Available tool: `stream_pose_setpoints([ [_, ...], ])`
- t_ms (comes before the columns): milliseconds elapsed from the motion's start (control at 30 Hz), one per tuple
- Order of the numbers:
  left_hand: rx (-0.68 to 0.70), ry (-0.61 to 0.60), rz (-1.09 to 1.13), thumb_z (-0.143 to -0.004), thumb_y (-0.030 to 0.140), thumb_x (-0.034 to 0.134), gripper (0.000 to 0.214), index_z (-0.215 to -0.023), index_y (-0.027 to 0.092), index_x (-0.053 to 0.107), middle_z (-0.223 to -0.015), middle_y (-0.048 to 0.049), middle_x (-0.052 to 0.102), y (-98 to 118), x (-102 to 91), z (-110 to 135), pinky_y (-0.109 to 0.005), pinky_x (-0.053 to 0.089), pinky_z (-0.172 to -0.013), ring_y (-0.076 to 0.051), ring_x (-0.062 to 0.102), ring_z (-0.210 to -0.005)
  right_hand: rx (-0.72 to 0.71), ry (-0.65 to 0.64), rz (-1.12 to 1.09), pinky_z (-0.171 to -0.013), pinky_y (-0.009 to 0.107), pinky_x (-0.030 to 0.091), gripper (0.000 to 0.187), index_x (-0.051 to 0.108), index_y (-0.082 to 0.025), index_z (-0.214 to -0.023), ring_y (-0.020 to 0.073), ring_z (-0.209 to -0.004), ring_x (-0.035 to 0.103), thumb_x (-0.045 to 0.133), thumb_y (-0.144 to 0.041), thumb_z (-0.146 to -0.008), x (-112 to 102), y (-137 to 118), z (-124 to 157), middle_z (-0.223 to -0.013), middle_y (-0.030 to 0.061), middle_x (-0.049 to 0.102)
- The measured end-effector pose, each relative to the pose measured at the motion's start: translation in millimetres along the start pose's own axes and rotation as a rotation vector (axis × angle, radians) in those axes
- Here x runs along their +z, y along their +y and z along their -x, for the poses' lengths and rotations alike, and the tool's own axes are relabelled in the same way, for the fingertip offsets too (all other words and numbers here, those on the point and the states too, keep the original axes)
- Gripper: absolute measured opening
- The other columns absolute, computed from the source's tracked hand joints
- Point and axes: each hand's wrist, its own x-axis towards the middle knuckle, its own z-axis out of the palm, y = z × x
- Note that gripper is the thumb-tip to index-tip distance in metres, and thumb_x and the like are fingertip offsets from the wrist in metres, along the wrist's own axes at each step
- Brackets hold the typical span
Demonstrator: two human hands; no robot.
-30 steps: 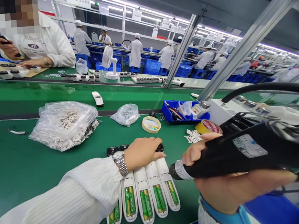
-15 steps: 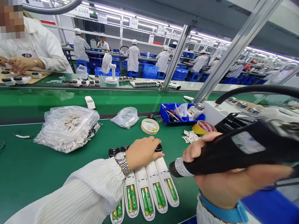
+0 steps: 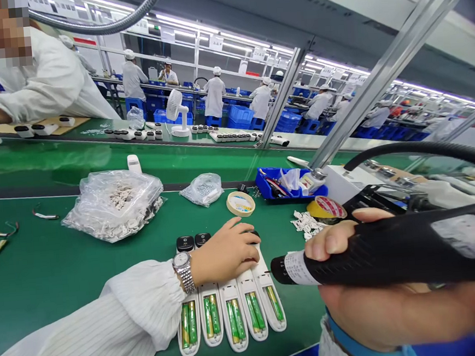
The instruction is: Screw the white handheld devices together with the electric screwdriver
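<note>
Several white handheld devices with black heads lie side by side, their battery bays open and green batteries showing inside. My left hand lies across their upper parts, its fingers curled over the upper end of the rightmost device. In my right hand is a black electric screwdriver, held nearly level with the fingers wrapped round it. Its thin bit points left at the rightmost device, just above the battery bay; whether it sits in a screw hole I cannot tell.
Behind the devices are a clear bag of small white parts, a bag of screws, a tape roll and a blue bin. Loose white pieces lie right of them. A co-worker reaches across at far left.
The screwdriver has swung to a more level pose, its bit now at the rightmost device. My left hand has shifted slightly, fingers curling more. The co-worker's arm has moved left and down.
</note>
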Motion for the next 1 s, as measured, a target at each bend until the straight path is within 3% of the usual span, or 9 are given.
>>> stream_pose_setpoints([
  [300, -0.070, -0.016, 0.011, -0.088, 0.025, 0.055, 0.015, -0.083, 0.020, 0.068, -0.127, -0.0039, 0.058, -7, 3.9, 1, -0.046, 0.030, -0.102, -0.027, 0.047, -0.121, 0.034, -0.167, 0.005, -0.036, 0.029, 0.042, 0.065, 0.062, -0.020, -0.089, 0.0168, -0.040, 0.052, 0.043, -0.079, -0.069, -2, 27, 10, -0.056, -0.0013, 0.057],
  [600, -0.086, -0.025, 0.034, -0.089, 0.025, 0.053, 0.018, -0.082, 0.020, 0.069, -0.127, -0.0035, 0.059, -6, 2.0, 0, -0.041, 0.032, -0.099, -0.025, 0.048, -0.118, 0.129, -0.285, -0.085, -0.032, 0.026, 0.039, 0.057, 0.066, -0.024, -0.077, 0.0157, -0.037, 0.049, 0.053, -0.078, -0.063, 6, 30, 6, -0.049, -0.0019, 0.057],
  [833, -0.109, -0.016, 0.040, -0.087, 0.022, 0.053, 0.017, -0.081, 0.021, 0.070, -0.127, -0.0028, 0.059, -2, 1.1, 1, -0.047, 0.030, -0.103, -0.027, 0.047, -0.120, 0.097, -0.167, -0.011, -0.030, 0.026, 0.037, 0.063, 0.060, -0.021, -0.073, 0.0148, -0.033, 0.046, 0.045, -0.081, -0.064, 5, 26, 6, -0.045, -0.0030, 0.052],
  [1000, -0.174, 0.050, 0.062, -0.090, 0.028, 0.051, 0.020, -0.093, 0.025, 0.071, -0.130, -0.0017, 0.056, 7, -2.4, 9, -0.054, 0.022, -0.107, -0.029, 0.037, -0.129, 0.038, -0.045, -0.019, -0.034, 0.028, 0.038, 0.065, 0.062, -0.020, -0.078, 0.0166, -0.036, 0.049, 0.049, -0.082, -0.061, 6, 4, 4, -0.048, -0.0019, 0.053],
])
